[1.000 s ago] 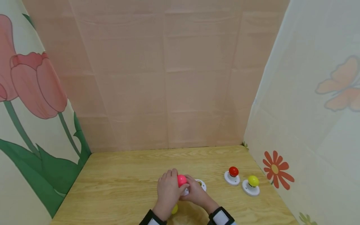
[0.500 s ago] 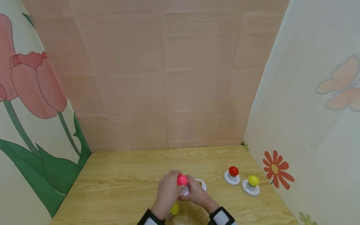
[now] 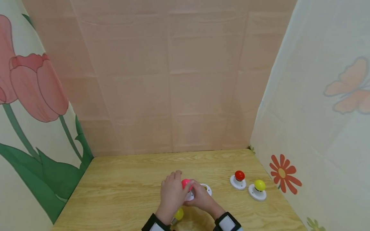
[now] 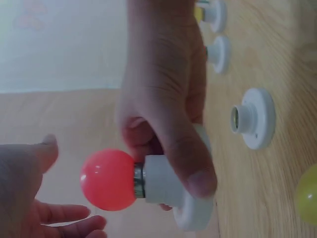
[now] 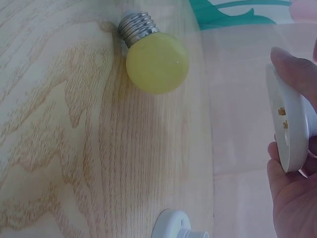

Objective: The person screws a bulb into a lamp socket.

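The right hand (image 3: 200, 196) grips a round white plastic lamp socket (image 4: 161, 178) above the pale wood-grain worktop (image 3: 130, 179), a glossy pinkish-red globe bulb (image 4: 108, 179) in its mouth, metal thread partly showing. The left hand (image 3: 171, 194) spreads loose fingers just beside that bulb. A yellow globe bulb with silvery screw cap (image 5: 157, 63) lies on the worktop.
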{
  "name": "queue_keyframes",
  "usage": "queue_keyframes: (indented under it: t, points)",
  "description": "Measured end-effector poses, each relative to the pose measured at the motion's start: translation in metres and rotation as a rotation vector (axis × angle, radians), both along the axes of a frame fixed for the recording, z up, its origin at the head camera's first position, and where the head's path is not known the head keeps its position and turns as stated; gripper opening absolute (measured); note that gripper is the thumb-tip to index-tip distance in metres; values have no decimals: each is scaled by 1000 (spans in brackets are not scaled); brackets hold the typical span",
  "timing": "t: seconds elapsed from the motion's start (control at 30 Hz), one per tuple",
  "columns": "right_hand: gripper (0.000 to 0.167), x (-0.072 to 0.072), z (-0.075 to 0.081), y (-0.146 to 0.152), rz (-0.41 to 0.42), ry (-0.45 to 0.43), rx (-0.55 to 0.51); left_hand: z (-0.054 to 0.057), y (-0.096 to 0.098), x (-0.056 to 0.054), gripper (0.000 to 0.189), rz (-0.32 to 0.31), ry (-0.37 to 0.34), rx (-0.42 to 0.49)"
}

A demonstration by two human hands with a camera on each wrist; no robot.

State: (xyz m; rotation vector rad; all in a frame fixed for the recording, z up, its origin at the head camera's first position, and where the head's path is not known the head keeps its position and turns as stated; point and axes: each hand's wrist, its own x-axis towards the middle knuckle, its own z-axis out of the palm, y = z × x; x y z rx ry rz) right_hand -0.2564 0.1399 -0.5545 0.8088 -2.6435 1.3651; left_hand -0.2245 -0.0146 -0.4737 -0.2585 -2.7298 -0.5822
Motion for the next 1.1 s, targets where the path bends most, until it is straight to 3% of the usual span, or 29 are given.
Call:
queue_keyframes:
  t: [0.13,0.3,0.57,0.73,0.9,1.1]
  points:
    - [66,-1,1,0,32,-27,-52,-3,3,1,73,43,62,-113]
    - [67,-2,-1,0,42,-25,-64,-9,5,1,77,50,88,-148]
    - [67,-1,1,-1,14,40,-31,-10,4,0,65,15,65,-92]
    - [69,-1,-2,0,5,37,-20,-8,3,-1,54,-26,-10,-12]
    - [69,-2,-5,1,-6,46,2,-5,0,0,42,-101,-45,71]
    - [70,-2,-6,2,-2,45,5,-1,-2,1,39,-174,-81,73]
